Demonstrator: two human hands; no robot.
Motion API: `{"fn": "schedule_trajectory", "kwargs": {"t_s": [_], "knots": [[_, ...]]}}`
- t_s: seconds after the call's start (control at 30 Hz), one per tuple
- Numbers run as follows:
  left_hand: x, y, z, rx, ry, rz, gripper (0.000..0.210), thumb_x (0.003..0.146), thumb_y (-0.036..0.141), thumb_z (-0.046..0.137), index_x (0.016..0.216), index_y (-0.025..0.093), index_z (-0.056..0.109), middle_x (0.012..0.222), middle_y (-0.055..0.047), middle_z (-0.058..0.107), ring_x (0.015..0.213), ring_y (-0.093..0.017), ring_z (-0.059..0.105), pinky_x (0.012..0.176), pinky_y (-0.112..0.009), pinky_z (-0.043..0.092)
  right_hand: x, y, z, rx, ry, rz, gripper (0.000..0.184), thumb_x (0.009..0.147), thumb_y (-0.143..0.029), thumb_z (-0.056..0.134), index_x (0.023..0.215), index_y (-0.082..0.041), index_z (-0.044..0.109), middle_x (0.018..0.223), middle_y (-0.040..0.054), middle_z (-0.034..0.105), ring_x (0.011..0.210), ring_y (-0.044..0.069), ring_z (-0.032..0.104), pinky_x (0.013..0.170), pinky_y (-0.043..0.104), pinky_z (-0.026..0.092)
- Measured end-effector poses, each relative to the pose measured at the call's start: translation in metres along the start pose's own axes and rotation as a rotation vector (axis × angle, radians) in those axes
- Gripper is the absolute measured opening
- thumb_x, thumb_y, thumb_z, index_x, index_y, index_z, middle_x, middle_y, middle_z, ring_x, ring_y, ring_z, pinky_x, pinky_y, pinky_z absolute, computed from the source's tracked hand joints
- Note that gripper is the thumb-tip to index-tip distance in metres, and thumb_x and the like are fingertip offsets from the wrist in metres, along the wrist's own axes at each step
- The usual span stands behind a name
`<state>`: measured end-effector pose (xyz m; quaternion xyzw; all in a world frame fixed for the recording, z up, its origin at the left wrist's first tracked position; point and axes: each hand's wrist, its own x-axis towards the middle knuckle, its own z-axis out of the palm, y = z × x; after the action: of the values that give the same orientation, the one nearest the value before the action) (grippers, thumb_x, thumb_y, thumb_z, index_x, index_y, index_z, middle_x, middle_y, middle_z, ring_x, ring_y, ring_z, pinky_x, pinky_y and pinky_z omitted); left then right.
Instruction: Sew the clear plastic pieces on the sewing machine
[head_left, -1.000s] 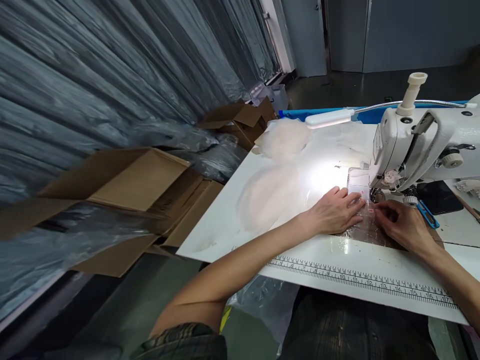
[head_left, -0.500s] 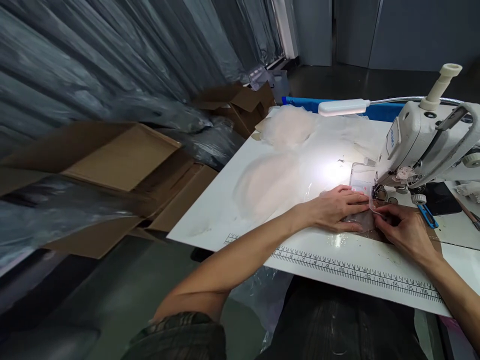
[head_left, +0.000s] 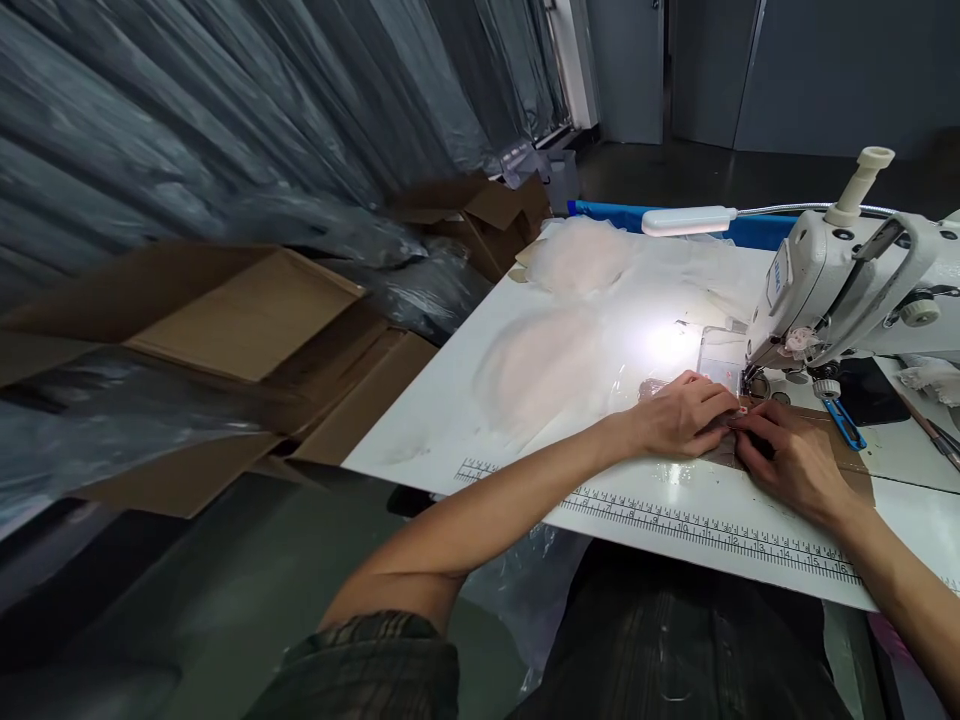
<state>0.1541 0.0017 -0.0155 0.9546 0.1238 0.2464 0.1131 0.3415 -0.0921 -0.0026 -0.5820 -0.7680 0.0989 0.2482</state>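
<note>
My left hand [head_left: 686, 415] is closed just in front of the sewing machine's needle area, its fingertips pinching a small piece of thin, sheer pale fabric [head_left: 741, 411] with reddish spots. Opposite it, my right hand [head_left: 795, 460] pinches the same piece from the right, and the fingertips of both hands nearly meet. Most of the fabric is hidden under the fingers. The white sewing machine [head_left: 780, 290] stands right behind the hands, its presser foot [head_left: 750, 380] close to the left fingertips. A clear plate [head_left: 721, 345] lies beside the foot.
Two pale, sheer fabric piles [head_left: 544, 370] lie on the white table [head_left: 420, 430]. A printed ruler [head_left: 660, 525] runs along its front edge. Blue thread snips [head_left: 846, 425] and a dark flat object [head_left: 870, 392] lie right of the needle. Open cardboard boxes [head_left: 247, 310] stand at the left.
My left hand has gone from lying flat on the fabric to curled fingers pinching it. My right hand has moved slightly left, and the fabric is drawn up between the fingertips.
</note>
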Motion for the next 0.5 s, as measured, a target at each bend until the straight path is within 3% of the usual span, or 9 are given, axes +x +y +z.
{"fn": "schedule_trajectory", "kwargs": {"t_s": [0.1, 0.2, 0.27, 0.37, 0.5], "knots": [[-0.002, -0.007, 0.000, -0.066, -0.074, -0.050, 0.015, 0.090, 0.024, 0.059, 0.101, 0.021, 0.069, 0.116, -0.006, 0.070, 0.106, -0.020, 0.066, 0.098, -0.040, 0.047, 0.004, 0.008, -0.011, 0.182, -0.098, 0.025, 0.036, 0.089, -0.039, 0.048, 0.106, -0.020, 0.073, 0.104, 0.0093, 0.072, 0.085, 0.022, 0.067, 0.072, 0.034, 0.053], [-0.004, -0.011, -0.001, -0.068, -0.053, -0.038, 0.011, 0.092, 0.026, 0.061, 0.091, 0.024, 0.071, 0.114, -0.003, 0.071, 0.101, -0.016, 0.067, 0.101, -0.039, 0.045, 0.011, 0.020, -0.022, 0.205, -0.158, 0.172, 0.040, 0.090, -0.043, 0.046, 0.109, -0.019, 0.073, 0.085, 0.0060, 0.073, 0.062, 0.017, 0.061, 0.055, 0.030, 0.047], [-0.005, -0.011, -0.002, -0.024, 0.007, 0.010, 0.014, 0.095, 0.027, 0.058, 0.092, 0.023, 0.071, 0.111, -0.003, 0.072, 0.098, -0.015, 0.067, 0.103, -0.040, 0.043, 0.016, 0.026, -0.025, 0.135, -0.175, 0.187, 0.040, 0.091, -0.041, 0.044, 0.109, -0.020, 0.074, 0.078, 0.0045, 0.070, 0.053, 0.015, 0.055, 0.051, 0.029, 0.043], [-0.004, -0.009, -0.001, 0.098, 0.091, 0.091, 0.017, 0.099, 0.026, 0.053, 0.094, 0.022, 0.069, 0.105, -0.003, 0.072, 0.092, -0.013, 0.067, 0.099, -0.039, 0.043, 0.021, 0.032, -0.023, 0.047, -0.182, 0.049, 0.041, 0.094, -0.040, 0.042, 0.116, -0.023, 0.072, 0.089, 0.0060, 0.070, 0.063, 0.016, 0.060, 0.057, 0.029, 0.046], [-0.002, -0.008, 0.001, 0.283, 0.115, 0.186, 0.024, 0.101, 0.028, 0.051, 0.084, 0.021, 0.066, 0.095, 0.000, 0.073, 0.079, -0.010, 0.063, 0.084, -0.032, 0.045, 0.021, 0.037, -0.016, -0.123, -0.220, -0.140, 0.045, 0.098, -0.040, 0.036, 0.131, -0.026, 0.063, 0.104, 0.0098, 0.068, 0.074, 0.019, 0.064, 0.059, 0.029, 0.047]]}}
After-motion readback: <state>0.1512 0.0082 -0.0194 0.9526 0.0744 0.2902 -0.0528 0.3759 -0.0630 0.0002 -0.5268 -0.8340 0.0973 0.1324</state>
